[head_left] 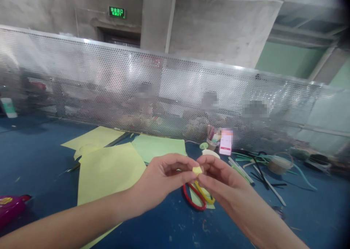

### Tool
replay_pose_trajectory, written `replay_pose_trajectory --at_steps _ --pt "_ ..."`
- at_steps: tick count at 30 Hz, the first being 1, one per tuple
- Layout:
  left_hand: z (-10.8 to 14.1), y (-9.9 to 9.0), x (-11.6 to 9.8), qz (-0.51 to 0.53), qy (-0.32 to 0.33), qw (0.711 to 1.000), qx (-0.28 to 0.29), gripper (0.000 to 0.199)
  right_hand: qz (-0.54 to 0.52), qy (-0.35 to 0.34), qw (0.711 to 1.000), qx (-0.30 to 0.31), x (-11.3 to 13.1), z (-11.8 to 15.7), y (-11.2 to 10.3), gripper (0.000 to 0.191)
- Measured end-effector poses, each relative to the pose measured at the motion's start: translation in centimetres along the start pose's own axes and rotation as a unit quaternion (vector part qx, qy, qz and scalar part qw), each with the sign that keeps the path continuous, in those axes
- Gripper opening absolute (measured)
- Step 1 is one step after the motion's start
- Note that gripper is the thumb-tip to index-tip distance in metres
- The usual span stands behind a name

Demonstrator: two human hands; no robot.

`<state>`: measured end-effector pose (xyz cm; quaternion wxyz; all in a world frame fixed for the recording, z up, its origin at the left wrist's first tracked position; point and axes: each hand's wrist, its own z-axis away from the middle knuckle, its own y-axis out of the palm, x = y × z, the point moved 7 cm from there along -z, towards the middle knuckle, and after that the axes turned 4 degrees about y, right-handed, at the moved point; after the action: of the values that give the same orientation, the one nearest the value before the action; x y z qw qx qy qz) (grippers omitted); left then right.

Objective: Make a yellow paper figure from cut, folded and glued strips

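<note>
Between the fingertips of both hands is a small yellow piece of paper (197,170), held up above the table; its exact shape is hard to make out. My left hand (168,172) pinches it from the left, thumb below and index finger above. From the right, my right hand (222,178) pinches the same piece. Just below the hands lie scissors (194,202) with one red and one yellow handle loop, their blades hidden. Under the handles rests a pale green paper scrap (195,197). Beside my left forearm spreads a large yellow paper sheet (109,172).
A green sheet (161,148) and another yellow sheet (95,137) lie farther back. A lit phone (225,142) leans beside a cup of sticks (212,141). Colored strips (264,176) and a small basket (280,165) are at right. A purple tool (12,209) sits at left. A perforated screen (123,85) stands behind.
</note>
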<state>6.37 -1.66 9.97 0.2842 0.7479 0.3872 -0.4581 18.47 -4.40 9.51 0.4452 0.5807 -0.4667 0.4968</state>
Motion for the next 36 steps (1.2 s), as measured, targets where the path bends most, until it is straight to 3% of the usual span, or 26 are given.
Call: replay_pose_trajectory --at_steps 5,11,15,21,31,36 --pt "-0.1 0.0 -0.1 -0.017 0.006 1.000 0.003 0.012 0.016 -0.007 1.000 0.005 0.1 -0.1 0.1 0.022" --pt "0.0 0.0 -0.9 -0.078 0.104 0.991 0.033 0.012 -0.045 0.040 0.998 0.006 -0.5 0.0 0.3 0.023" --pt "0.3 0.1 -1.3 -0.087 0.127 0.987 0.044 0.014 -0.059 0.059 0.996 -0.003 -0.6 0.1 0.4 0.023" --pt "0.1 0.0 -1.0 -0.076 0.102 0.991 0.029 0.013 -0.060 0.046 0.997 -0.021 -0.8 -0.2 -0.1 0.024" --pt "0.0 -0.1 -0.1 -0.012 0.041 0.999 0.007 0.013 -0.043 -0.035 0.997 -0.050 -1.1 -0.5 -0.4 0.015" --pt "-0.1 -0.4 0.0 -0.015 0.020 1.000 -0.005 0.012 -0.073 0.007 0.996 -0.045 -1.4 -0.5 -0.4 0.018"
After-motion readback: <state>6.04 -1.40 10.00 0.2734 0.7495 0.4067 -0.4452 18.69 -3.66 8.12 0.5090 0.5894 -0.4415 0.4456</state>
